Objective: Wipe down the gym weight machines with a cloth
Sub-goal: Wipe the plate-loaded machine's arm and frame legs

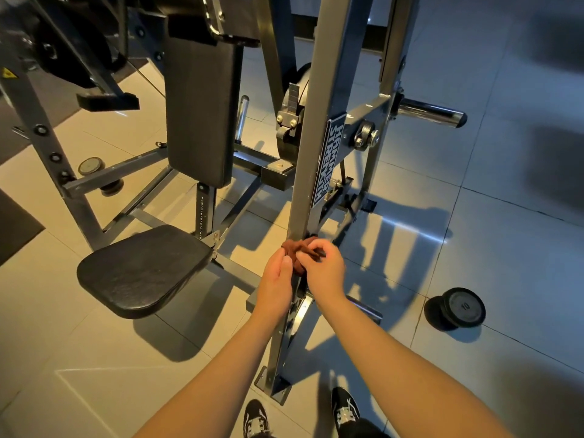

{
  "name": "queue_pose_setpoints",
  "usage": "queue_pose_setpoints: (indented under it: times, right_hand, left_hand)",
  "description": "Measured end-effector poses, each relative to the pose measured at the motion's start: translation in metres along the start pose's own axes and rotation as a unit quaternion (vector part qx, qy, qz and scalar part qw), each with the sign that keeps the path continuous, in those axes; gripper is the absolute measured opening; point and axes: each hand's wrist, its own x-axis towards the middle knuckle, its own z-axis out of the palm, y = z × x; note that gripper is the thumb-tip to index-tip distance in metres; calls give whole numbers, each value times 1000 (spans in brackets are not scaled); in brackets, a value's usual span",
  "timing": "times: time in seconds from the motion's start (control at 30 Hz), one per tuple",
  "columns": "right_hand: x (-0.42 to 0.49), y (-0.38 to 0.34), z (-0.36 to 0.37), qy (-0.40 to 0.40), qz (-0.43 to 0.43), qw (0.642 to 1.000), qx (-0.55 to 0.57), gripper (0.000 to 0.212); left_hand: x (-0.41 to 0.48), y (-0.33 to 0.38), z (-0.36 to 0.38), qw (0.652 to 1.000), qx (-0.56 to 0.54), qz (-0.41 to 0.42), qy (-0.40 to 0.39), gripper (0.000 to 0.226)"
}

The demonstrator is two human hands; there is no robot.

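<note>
Judging by position, the weight machine (199, 115) is taken as part-wiped: its upright post (311, 137) is being worked low down, and the seat (142, 270) at the left is judged still to do. The brown cloth (298, 251) is gripped against the post by curled fingers of the left hand (274, 279) and right hand (325, 271).
</note>
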Motion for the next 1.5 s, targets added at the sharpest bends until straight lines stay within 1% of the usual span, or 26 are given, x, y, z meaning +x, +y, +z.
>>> queue_pose_setpoints:
  times: [0.03,0.1,0.23,0.33,0.4,0.47,0.53,0.57,0.63,0.73,0.77,0.83,0.9,1.0,1.03,1.1,1.23,1.3,1.37,1.43,1.5]
  right_hand:
    - [-4,6,0,-9,31,999,7,30]
    - [-7,4,-1,3,43,999,7,26]
    - [-3,-31,6,78,-35,996,14,16]
    - [-3,-43,23,148,-57,987,14,15]
    - [-7,-31,35,170,-41,985,9,15]
    - [-17,-12,43,171,7,985,7,14]
    - [-24,-4,47,172,57,983,11,15]
    - [-27,-7,47,184,64,981,14,16]
    - [-27,-24,48,220,24,975,16,14]
    - [-22,-53,58,260,-49,964,11,12]
    - [-20,-56,64,273,-53,960,10,13]
    - [-21,-49,76,296,-32,955,7,15]
    - [-26,-28,83,300,14,954,-3,17]
    - [-37,3,86,270,99,958,0,20]
    - [-40,7,86,265,116,957,9,20]
    - [-43,1,84,270,108,957,8,16]
    - [-31,-31,82,303,7,953,-15,13]
    - [-23,-34,86,315,-9,949,-29,11]
    - [-24,-22,91,321,4,946,-41,11]
    - [-33,-5,95,309,42,948,-58,15]
    - [-44,3,94,288,81,952,-65,18]
  left_hand:
    - [1,-5,-1,1000,-3,-3,-6,40]
    - [1,-12,-6,1000,5,-10,-22,39]
    - [9,-14,-23,998,-3,1,-61,37]
    - [22,-8,-36,993,6,25,-112,38]
    - [33,-13,-44,989,20,39,-142,37]
    - [44,-27,-52,983,25,50,-173,36]
    - [51,-34,-60,979,23,38,-197,43]
    - [53,-33,-65,976,25,35,-213,46]
    - [58,-29,-71,968,32,61,-243,48]
    - [63,-20,-79,957,7,95,-275,45]
    - [64,-16,-82,953,-3,100,-287,43]
    - [68,-16,-85,945,-8,112,-307,40]
    - [71,-19,-89,939,-2,115,-323,37]
    - [75,-34,-92,940,17,85,-331,34]
    - [76,-39,-92,940,20,80,-330,37]
    - [76,-42,-91,941,20,72,-331,44]
    - [74,-31,-95,939,-9,74,-336,33]
    - [75,-28,-97,935,-23,78,-344,34]
    - [77,-31,-97,935,-23,76,-346,35]
    - [76,-38,-93,940,-7,62,-337,34]
    - [73,-45,-92,940,16,58,-336,41]
